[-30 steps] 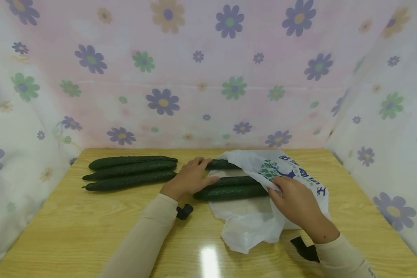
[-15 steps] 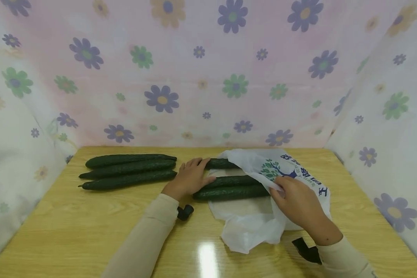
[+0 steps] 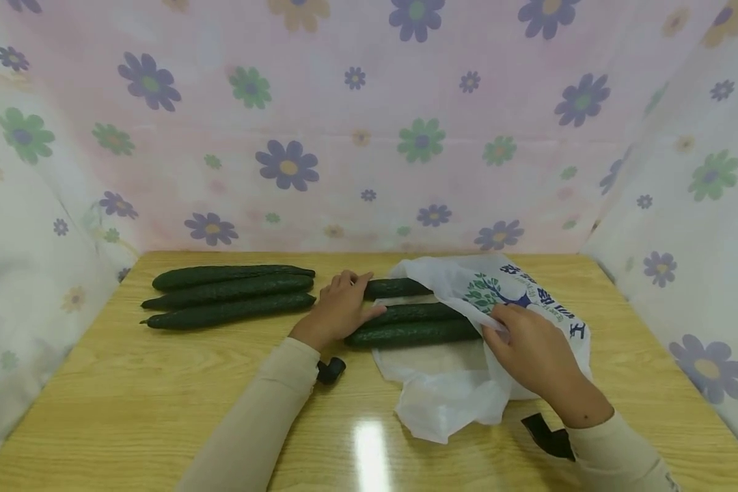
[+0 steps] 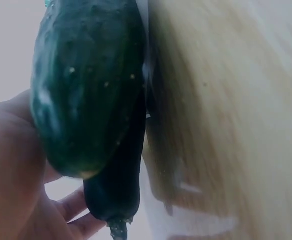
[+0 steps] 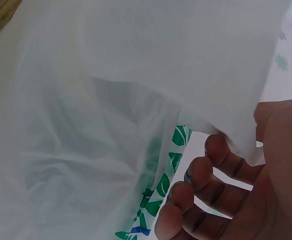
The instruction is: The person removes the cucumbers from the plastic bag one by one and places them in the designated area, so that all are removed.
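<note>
My right hand [image 3: 531, 348] pinches the edge of a white plastic bag [image 3: 439, 403] printed with a tree and lettering, lifting its mouth. Three dark green cucumbers lie partly in the bag: a back cucumber [image 3: 400, 288], a middle cucumber [image 3: 421, 312] and a front cucumber [image 3: 418, 333]. At their left ends is my left hand [image 3: 335, 307], fingers spread: a finger touches the back cucumber and the thumb lies over the middle one. Up close in the left wrist view, a blunt cucumber end [image 4: 88, 95] stands before the palm, a stemmed one behind it. The bag hides the right ends.
Three more cucumbers [image 3: 230, 294] lie side by side at the left of the wooden table [image 3: 160, 403]. A flowered cloth [image 3: 344, 205] hangs behind the table and on both sides. Black straps hang at both wrists.
The head view has tilted slightly downward. Both hands, the bag and the cucumbers keep nearly the same places relative to each other.
</note>
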Motion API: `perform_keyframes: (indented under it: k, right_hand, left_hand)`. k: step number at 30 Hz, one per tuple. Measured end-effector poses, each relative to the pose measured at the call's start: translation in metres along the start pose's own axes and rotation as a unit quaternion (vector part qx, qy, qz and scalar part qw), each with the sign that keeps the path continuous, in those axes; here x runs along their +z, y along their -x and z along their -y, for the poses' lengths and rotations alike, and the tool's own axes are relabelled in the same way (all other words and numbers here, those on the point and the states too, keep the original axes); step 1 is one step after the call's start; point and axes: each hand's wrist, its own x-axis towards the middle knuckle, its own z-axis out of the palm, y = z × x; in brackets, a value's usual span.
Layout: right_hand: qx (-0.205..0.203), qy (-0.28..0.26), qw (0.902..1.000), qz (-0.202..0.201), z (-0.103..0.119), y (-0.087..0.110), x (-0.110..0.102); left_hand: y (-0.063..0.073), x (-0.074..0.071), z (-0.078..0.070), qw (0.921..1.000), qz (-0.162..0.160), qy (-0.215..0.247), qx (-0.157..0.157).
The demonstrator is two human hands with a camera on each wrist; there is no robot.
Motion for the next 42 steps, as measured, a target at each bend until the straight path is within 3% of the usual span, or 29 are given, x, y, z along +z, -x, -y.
perform_keyframes:
  k: [8,16,25,33,37,42]
  right_hand:
    - [0.006,0.005,0.9999,0.011,0.001,0.001,0.000]
    - [-0.003,0.007,1.0000,0.001,0.001,0.000,-0.001]
    - [-0.006,0.006,0.9999,-0.006,0.002,-0.001,-0.001]
    - [0.004,0.009,0.9999,0.003,0.001,0.001,0.001]
    - [-0.002,0.004,1.0000,-0.004,0.002,0.001,-0.001]
    - [0.001,0.000,1.0000,0.003,0.004,0.000,-0.002]
  left_hand:
    - [-0.001,0.002,0.003,0.9991,0.022,-0.014,-0.032]
    - [-0.001,0.002,0.002,0.9998,0.007,0.015,-0.011]
    - [-0.001,-0.001,-0.001,0.9992,0.038,0.002,-0.008]
    - [-0.002,-0.001,-0.004,0.9952,0.075,0.060,0.018]
    - [-0.001,-0.001,-0.006,0.9938,0.070,0.084,0.019]
    - [-0.001,0.001,-0.008,0.9961,0.060,0.064,0.015]
